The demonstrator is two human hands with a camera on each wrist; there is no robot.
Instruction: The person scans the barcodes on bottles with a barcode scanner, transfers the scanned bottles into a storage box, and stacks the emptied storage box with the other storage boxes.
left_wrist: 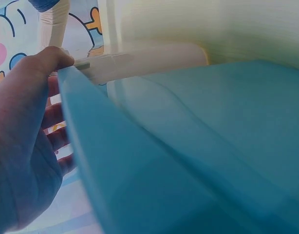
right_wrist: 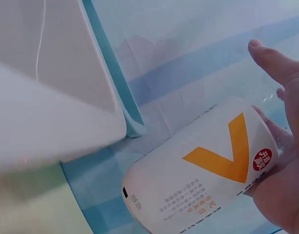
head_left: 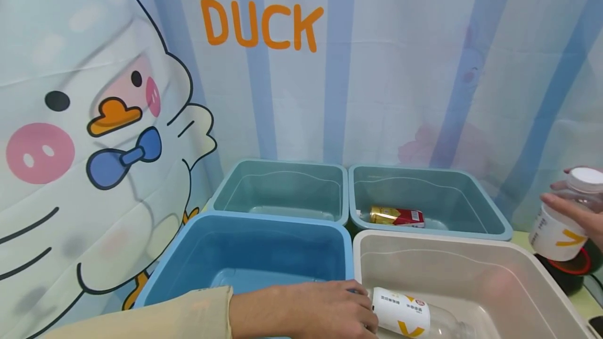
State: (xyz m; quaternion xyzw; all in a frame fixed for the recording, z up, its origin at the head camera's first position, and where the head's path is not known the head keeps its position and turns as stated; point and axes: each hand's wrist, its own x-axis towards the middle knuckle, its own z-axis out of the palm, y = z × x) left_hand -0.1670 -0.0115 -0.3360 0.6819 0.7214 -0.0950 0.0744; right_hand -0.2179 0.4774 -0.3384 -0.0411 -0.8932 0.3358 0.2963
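Holding one bottle (head_left: pixel 562 218) each, apparently: hands (head_left: pixel 311 310) over white bin (head_left: pixel 471 260)

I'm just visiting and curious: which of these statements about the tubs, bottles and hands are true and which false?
1. The right hand holds a bottle with a white cap. True.
2. The white tub holds a bottle lying on its side. True.
3. The can lies in the near blue tub. False: it lies in the far right teal tub.
4. The left hand is at the lying bottle's end. True.
5. The far left teal tub holds two bottles. False: nothing shows in it.
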